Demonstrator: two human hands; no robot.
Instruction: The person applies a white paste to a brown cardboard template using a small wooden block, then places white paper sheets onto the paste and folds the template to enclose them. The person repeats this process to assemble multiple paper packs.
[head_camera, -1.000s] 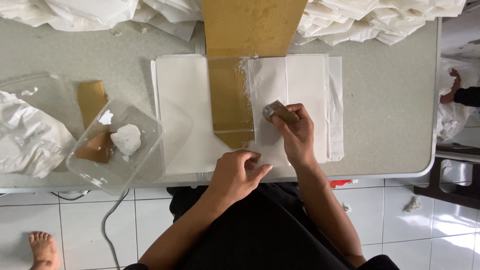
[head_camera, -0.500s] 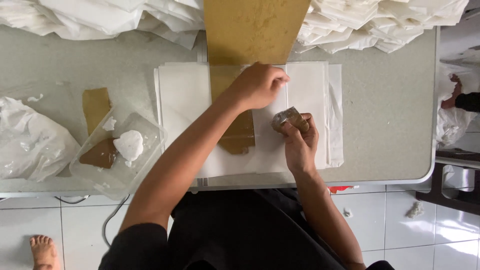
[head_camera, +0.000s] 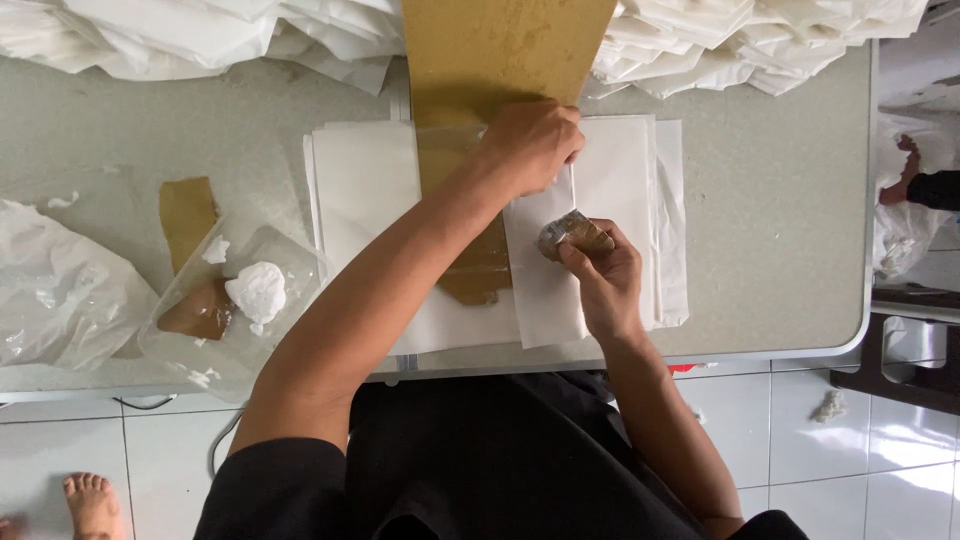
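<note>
My left hand (head_camera: 530, 145) reaches across the table and pinches the far edge of a folded white sheet (head_camera: 545, 300). That sheet lies over a stack of white paper sheets (head_camera: 360, 190). My right hand (head_camera: 605, 285) is closed on a small brown-grey block (head_camera: 568, 234) and presses it onto the folded sheet just below my left hand. A long brown cardboard strip (head_camera: 500, 50) runs from the far edge down under my left forearm, with a clear film over its near part.
A clear plastic tray (head_camera: 300, 265) holding a white lump (head_camera: 257, 290) sits at the left, beside a crumpled plastic bag (head_camera: 60, 290). Heaps of white bags (head_camera: 760, 45) line the far edge. Another person's foot (head_camera: 905, 170) shows at the right, and a bare foot (head_camera: 90, 500) at the lower left.
My left hand has moved from the table's near edge up to the far end of the folded sheet and taken hold of it. My right hand has stayed put with the block.
</note>
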